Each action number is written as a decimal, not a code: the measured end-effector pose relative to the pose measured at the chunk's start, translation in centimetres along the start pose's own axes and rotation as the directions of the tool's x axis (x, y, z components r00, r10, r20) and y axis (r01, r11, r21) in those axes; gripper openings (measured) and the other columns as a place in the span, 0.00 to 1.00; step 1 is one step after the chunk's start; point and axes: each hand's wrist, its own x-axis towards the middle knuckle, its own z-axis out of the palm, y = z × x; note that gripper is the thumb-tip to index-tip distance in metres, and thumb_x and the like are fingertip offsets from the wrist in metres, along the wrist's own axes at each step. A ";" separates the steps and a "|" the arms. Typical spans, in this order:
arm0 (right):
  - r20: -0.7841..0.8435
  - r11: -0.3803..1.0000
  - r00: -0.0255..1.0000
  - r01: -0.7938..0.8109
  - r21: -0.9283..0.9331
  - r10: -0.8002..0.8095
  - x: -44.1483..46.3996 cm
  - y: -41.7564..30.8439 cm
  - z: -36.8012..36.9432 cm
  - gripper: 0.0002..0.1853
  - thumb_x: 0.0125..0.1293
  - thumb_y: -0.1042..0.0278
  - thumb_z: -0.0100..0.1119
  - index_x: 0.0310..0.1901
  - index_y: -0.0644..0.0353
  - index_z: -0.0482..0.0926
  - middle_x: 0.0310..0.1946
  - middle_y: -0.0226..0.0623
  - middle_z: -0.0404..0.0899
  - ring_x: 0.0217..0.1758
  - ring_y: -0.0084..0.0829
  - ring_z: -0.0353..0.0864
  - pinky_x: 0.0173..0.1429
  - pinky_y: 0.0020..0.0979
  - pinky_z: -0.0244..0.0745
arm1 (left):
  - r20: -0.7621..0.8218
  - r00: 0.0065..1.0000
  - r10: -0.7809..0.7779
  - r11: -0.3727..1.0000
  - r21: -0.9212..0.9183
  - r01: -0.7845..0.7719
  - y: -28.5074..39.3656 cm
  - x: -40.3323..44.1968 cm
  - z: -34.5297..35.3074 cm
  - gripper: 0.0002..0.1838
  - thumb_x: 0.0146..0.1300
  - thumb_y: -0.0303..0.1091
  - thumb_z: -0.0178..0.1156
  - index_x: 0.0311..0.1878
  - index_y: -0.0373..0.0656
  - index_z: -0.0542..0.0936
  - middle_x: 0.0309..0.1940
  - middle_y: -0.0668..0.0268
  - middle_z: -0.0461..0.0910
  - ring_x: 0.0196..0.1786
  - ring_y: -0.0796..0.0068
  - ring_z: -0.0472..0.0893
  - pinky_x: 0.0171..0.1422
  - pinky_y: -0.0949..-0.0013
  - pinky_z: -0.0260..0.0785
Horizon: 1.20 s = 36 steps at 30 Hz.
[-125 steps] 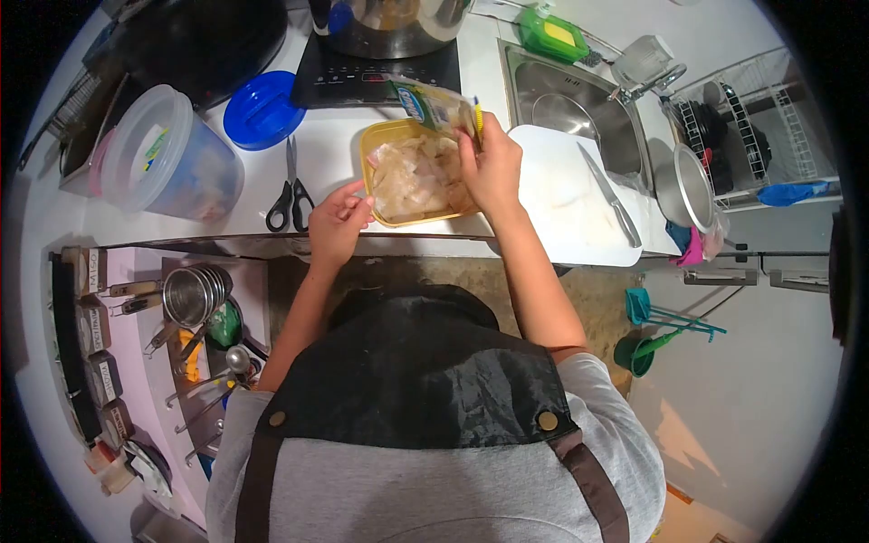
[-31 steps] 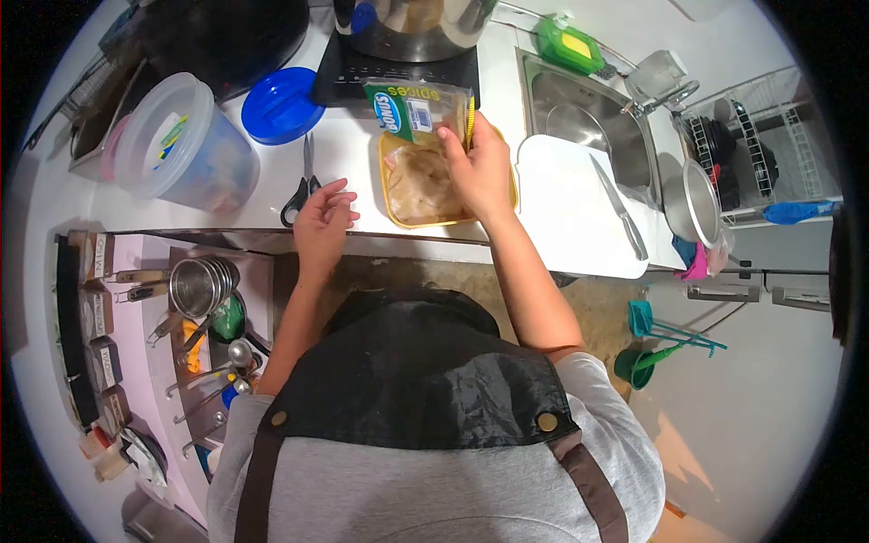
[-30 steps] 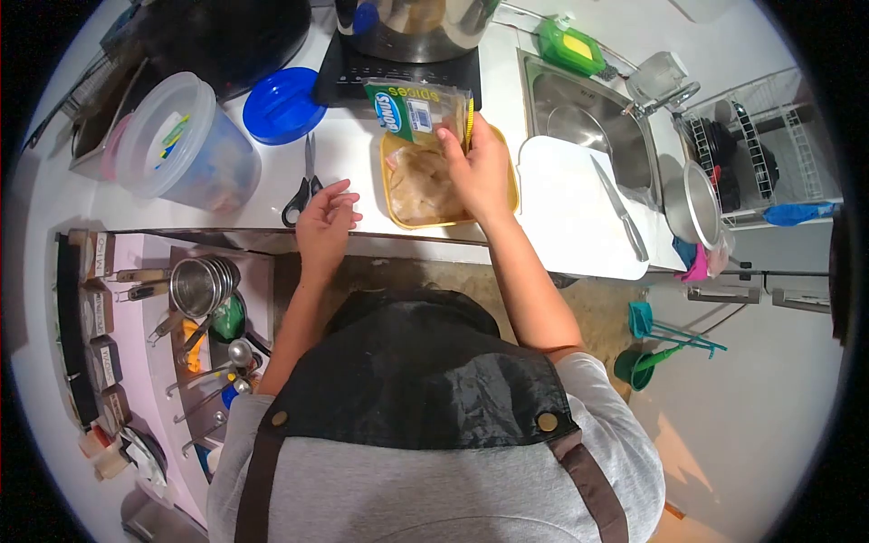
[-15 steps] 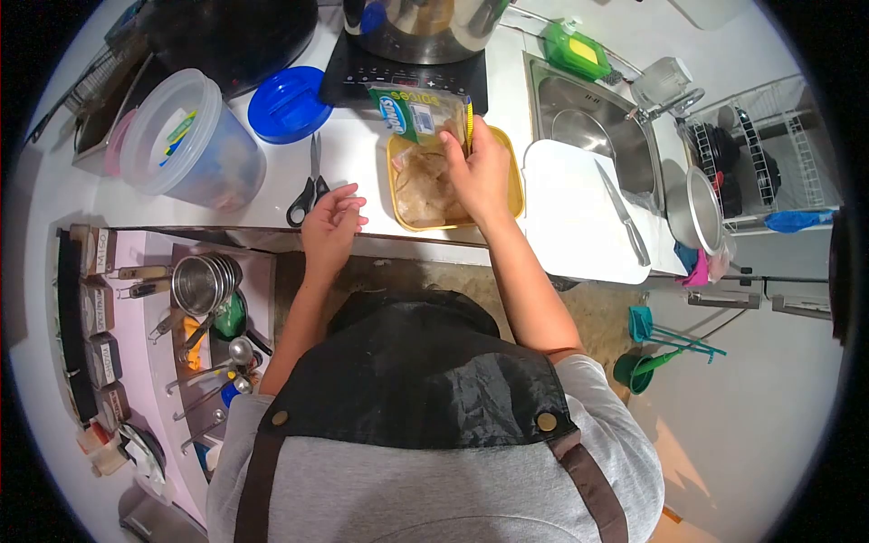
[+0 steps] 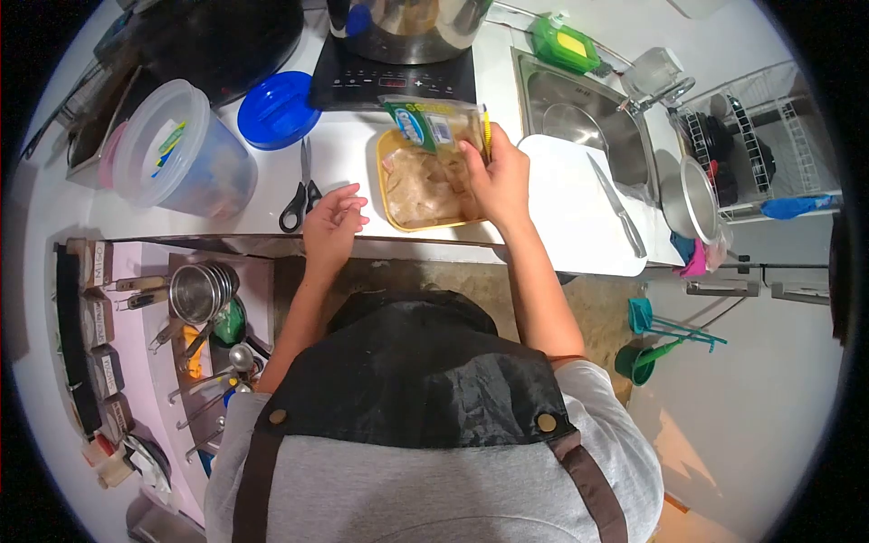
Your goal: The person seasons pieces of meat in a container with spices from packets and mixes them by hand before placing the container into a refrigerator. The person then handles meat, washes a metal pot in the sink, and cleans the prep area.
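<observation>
My right hand [image 5: 501, 179] grips a clear spice packet [image 5: 441, 128] with a green and blue label, tilted over a yellow container [image 5: 384, 185]. Pale pieces, perhaps meat, coated in brownish powder [image 5: 421, 192] fill the container. My left hand [image 5: 333, 220] hovers at the counter's front edge, left of the container, fingers apart and holding nothing. Black-handled scissors [image 5: 295, 208] lie just beyond it. A knife [image 5: 617, 206] rests on the white cutting board [image 5: 566, 217] to the right.
A blue lid [image 5: 278, 110] and a clear plastic tub [image 5: 195, 154] are at the left. Behind the container, a steel pot [image 5: 407, 32] stands on a black induction cooker [image 5: 389, 86]. The sink [image 5: 588, 122], a steel bowl [image 5: 690, 201] and a dish rack [image 5: 769, 136] are at the right.
Since the earliest frame, my left hand has let go of the container's rim and moved left. In the last half second, my right hand has shifted slightly right and down with the packet.
</observation>
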 end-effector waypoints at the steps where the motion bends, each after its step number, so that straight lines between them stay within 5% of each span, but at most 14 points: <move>1: -0.015 1.000 1.000 0.014 -0.001 -0.014 -0.1 0.2 -0.4 0.09 0.57 0.70 0.57 0.38 0.64 0.73 0.21 0.49 0.75 0.22 0.48 0.74 0.28 0.38 0.69 | -0.005 1.000 0.006 1.000 0.004 -0.006 -0.1 0.0 0.1 0.15 0.62 0.26 0.52 0.52 0.36 0.73 0.38 0.62 0.79 0.31 0.79 0.78 0.35 0.80 0.70; 10: -0.091 0.994 0.990 -0.111 -0.009 0.110 -1.2 2.4 -2.0 0.08 0.57 0.70 0.57 0.36 0.63 0.72 0.20 0.45 0.75 0.17 0.36 0.71 0.26 0.30 0.67 | 0.019 0.999 -0.025 0.999 -0.019 0.026 1.0 -0.2 0.4 0.15 0.62 0.25 0.51 0.53 0.35 0.72 0.38 0.61 0.79 0.32 0.79 0.78 0.36 0.80 0.69; 12: -0.126 0.984 0.981 -0.132 0.121 0.148 -1.6 3.3 -2.2 0.09 0.57 0.70 0.57 0.37 0.63 0.73 0.20 0.43 0.75 0.18 0.33 0.72 0.26 0.29 0.67 | 0.017 1.000 -0.022 1.000 -0.015 0.022 0.5 -0.1 0.0 0.16 0.62 0.26 0.52 0.53 0.35 0.72 0.39 0.62 0.79 0.32 0.80 0.78 0.36 0.80 0.69; 18: -0.157 0.944 0.950 -0.231 0.235 0.271 -3.0 3.7 -3.8 0.07 0.61 0.73 0.55 0.39 0.64 0.73 0.33 0.36 0.80 0.35 0.24 0.78 0.37 0.27 0.73 | -0.007 0.999 -0.039 0.999 -0.004 0.039 0.4 -0.3 -1.3 0.17 0.61 0.27 0.52 0.54 0.37 0.71 0.39 0.62 0.79 0.32 0.80 0.77 0.36 0.80 0.69; 22: 0.015 0.444 0.734 -0.427 0.788 0.679 -4.0 4.6 -4.2 0.15 0.63 0.71 0.53 0.50 0.61 0.66 0.46 0.36 0.74 0.45 0.28 0.75 0.39 0.30 0.77 | -0.010 0.998 -0.057 0.998 -0.011 0.057 0.9 -0.1 -1.7 0.16 0.60 0.24 0.53 0.52 0.36 0.72 0.38 0.61 0.79 0.32 0.79 0.78 0.36 0.79 0.70; 25: 0.199 0.107 0.638 -0.408 0.907 0.744 -4.2 4.3 -3.8 0.15 0.63 0.72 0.52 0.51 0.63 0.66 0.46 0.37 0.72 0.46 0.30 0.75 0.40 0.27 0.77 | 0.097 0.984 0.152 0.988 0.006 -0.153 0.9 0.0 -2.1 0.18 0.57 0.25 0.57 0.52 0.37 0.73 0.38 0.61 0.79 0.30 0.80 0.79 0.34 0.78 0.71; 29: 0.603 -0.563 0.666 -0.319 0.762 0.439 -2.7 0.5 -0.9 0.15 0.64 0.75 0.49 0.52 0.68 0.65 0.44 0.45 0.71 0.44 0.32 0.76 0.41 0.21 0.81 | 0.174 0.923 0.343 0.939 -0.031 -0.344 6.5 -0.8 -0.6 0.24 0.52 0.31 0.65 0.53 0.37 0.72 0.37 0.62 0.80 0.29 0.80 0.79 0.32 0.77 0.71; 32: 0.718 -0.604 0.689 -0.531 0.594 0.100 -1.9 -4.2 3.8 0.17 0.64 0.73 0.51 0.53 0.65 0.65 0.46 0.42 0.72 0.48 0.31 0.74 0.48 0.27 0.77 | 0.066 0.866 0.495 0.862 0.087 -0.499 11.4 -0.6 -1.7 0.31 0.47 0.38 0.69 0.54 0.36 0.72 0.36 0.61 0.80 0.30 0.77 0.80 0.31 0.76 0.71; 34: 0.729 -0.397 0.675 -0.641 0.657 0.116 -0.7 -9.2 7.5 0.16 0.65 0.70 0.50 0.54 0.60 0.66 0.48 0.39 0.72 0.51 0.30 0.72 0.56 0.33 0.70 | -0.074 0.778 0.624 0.765 0.264 -0.588 13.7 0.5 -3.5 0.36 0.43 0.45 0.71 0.54 0.35 0.71 0.35 0.59 0.80 0.28 0.73 0.80 0.29 0.74 0.72; 35: 0.736 -0.356 0.674 -0.675 0.646 0.058 0.2 -12.1 8.7 0.16 0.65 0.68 0.50 0.54 0.59 0.66 0.48 0.38 0.72 0.52 0.30 0.71 0.57 0.34 0.68 | -0.180 0.631 0.754 0.632 0.461 -0.623 14.7 1.0 -4.6 0.30 0.44 0.43 0.70 0.48 0.36 0.74 0.29 0.60 0.80 0.25 0.74 0.80 0.29 0.73 0.72; 36: 0.743 -0.314 0.670 -0.704 0.637 0.006 1.2 -14.8 9.8 0.16 0.66 0.67 0.49 0.55 0.57 0.66 0.49 0.36 0.72 0.52 0.29 0.70 0.59 0.36 0.66 | -0.281 0.721 0.634 0.738 0.497 -0.456 16.6 1.9 -6.5 0.18 0.47 0.40 0.68 0.38 0.39 0.78 0.20 0.65 0.77 0.19 0.80 0.75 0.24 0.75 0.68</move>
